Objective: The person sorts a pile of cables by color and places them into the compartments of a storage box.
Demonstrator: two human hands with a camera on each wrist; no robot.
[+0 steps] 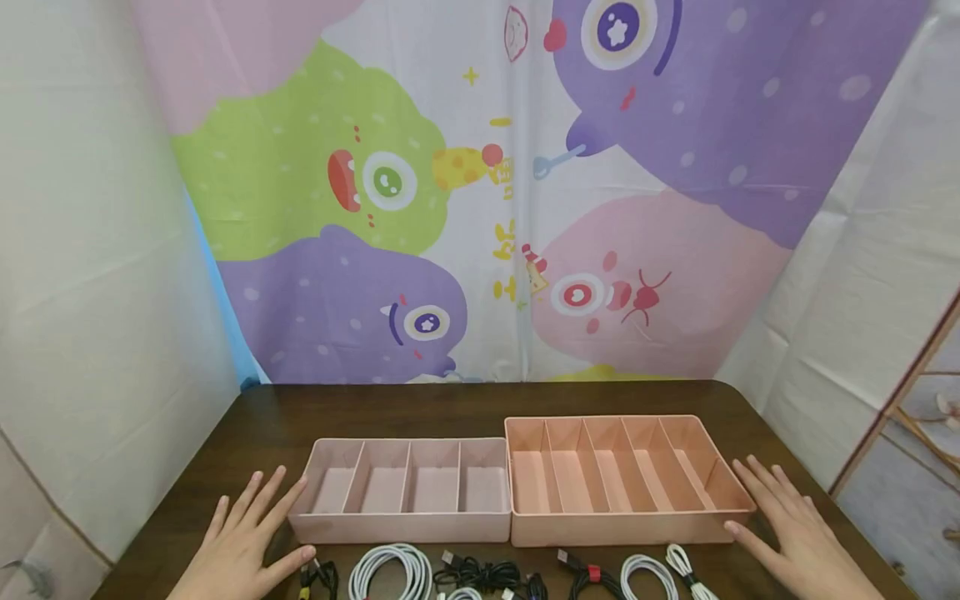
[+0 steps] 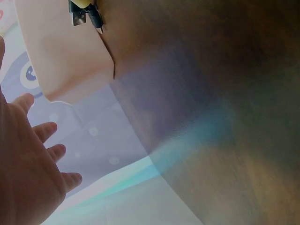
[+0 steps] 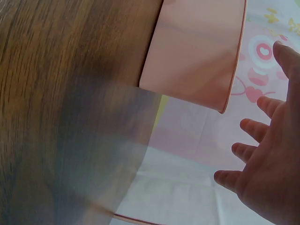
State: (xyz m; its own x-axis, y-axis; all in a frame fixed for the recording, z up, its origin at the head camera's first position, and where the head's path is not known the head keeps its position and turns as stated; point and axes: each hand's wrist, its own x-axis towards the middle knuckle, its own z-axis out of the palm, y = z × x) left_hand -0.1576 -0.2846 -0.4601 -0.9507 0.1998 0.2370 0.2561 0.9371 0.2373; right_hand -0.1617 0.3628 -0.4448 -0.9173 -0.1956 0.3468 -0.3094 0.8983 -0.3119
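Two divided boxes stand side by side on the dark wooden table: a pale pink one with four compartments on the left and a larger peach one on the right. No contents show in either. My left hand spreads its fingers by the pale box's left end, holding nothing. At the peach box's right end, my right hand is likewise spread and holds nothing. Whether the fingertips touch the boxes I cannot tell. In the wrist views, the left hand and right hand show splayed fingers.
Along the near edge lie coiled cables: a white coil, a black USB cable, a black one with a red tie, a smaller white coil and a bundled white cable. A cartoon curtain hangs behind the table.
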